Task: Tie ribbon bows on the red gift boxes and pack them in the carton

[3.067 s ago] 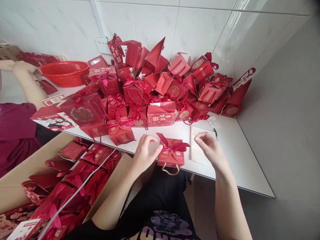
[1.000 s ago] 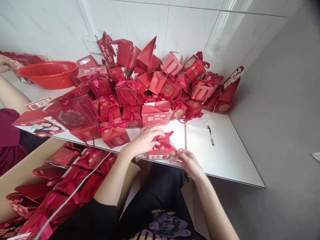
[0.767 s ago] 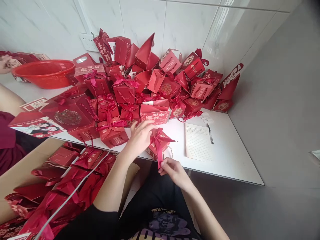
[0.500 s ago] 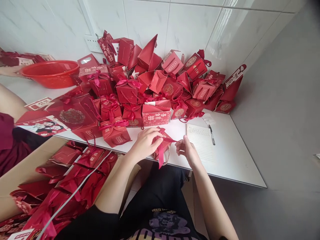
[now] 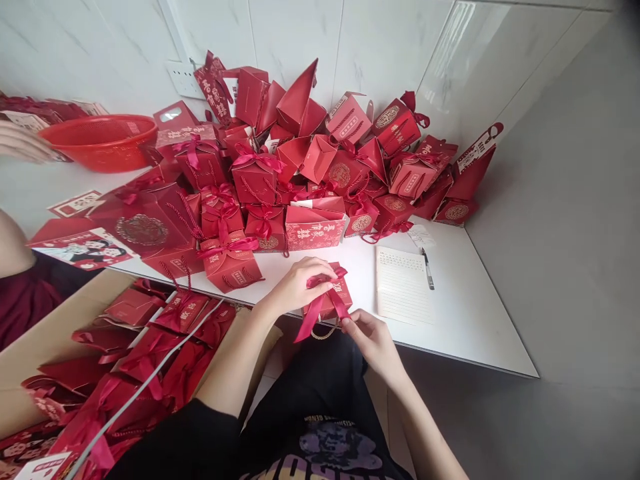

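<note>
A small red gift box (image 5: 343,287) with a gold cord handle sits at the front edge of the white table, in front of me. A red ribbon (image 5: 314,316) lies over its top in a bow, its tails hanging over the near side. My left hand (image 5: 304,283) pinches the bow on top of the box from the left. At the lower right of the box, my right hand (image 5: 369,337) has thumb and fingers closed on the end of one ribbon tail. The left fingers partly cover the bow's knot.
A heap of red gift boxes (image 5: 315,227) lines the wall. A lined notebook (image 5: 403,287) and a pen (image 5: 429,270) lie to the right. At the left are a red plastic basket (image 5: 100,143), another person's hand (image 5: 23,141) and a carton of red boxes (image 5: 150,360) below the table.
My right hand has moved down and left with the ribbon tail, which now slants over the box's near side. The box has turned slightly. The other person's hand has shifted beside the basket.
</note>
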A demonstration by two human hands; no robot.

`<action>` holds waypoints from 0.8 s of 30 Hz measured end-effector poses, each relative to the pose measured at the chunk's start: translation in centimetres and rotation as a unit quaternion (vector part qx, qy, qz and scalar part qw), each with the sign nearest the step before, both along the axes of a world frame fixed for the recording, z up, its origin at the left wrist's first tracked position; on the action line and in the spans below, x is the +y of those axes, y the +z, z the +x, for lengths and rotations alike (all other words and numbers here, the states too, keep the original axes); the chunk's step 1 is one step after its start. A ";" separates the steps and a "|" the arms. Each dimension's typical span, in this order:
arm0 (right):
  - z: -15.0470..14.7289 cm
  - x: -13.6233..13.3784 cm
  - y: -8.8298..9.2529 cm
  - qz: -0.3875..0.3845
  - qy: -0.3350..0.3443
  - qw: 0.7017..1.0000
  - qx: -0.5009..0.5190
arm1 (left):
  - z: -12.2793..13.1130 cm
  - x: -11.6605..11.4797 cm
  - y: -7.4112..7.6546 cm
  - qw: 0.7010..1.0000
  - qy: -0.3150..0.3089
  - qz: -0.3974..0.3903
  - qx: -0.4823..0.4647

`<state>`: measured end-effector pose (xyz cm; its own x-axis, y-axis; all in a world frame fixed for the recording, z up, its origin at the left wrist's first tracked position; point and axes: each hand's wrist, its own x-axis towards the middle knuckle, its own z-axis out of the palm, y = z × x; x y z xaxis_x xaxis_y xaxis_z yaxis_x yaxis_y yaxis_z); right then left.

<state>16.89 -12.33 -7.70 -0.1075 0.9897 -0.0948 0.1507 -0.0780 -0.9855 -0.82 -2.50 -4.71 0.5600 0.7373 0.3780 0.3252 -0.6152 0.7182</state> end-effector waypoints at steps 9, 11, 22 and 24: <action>0.2 -1.2 -0.3 0.027 -0.015 0.998 -0.058 | 0.6 -1.0 -0.1 0.999 0.037 -0.013 0.026; 0.5 -1.3 -0.3 0.029 -0.005 0.998 -0.062 | 0.5 -1.1 -0.1 0.999 0.030 -0.026 0.030; 1.4 -1.5 -0.5 0.037 -0.001 0.998 -0.043 | 1.7 -1.4 -0.4 0.998 0.042 -0.029 0.031; 1.3 -1.5 -0.7 0.041 -0.004 0.999 -0.030 | 1.8 -1.4 -0.5 0.998 0.043 -0.032 0.024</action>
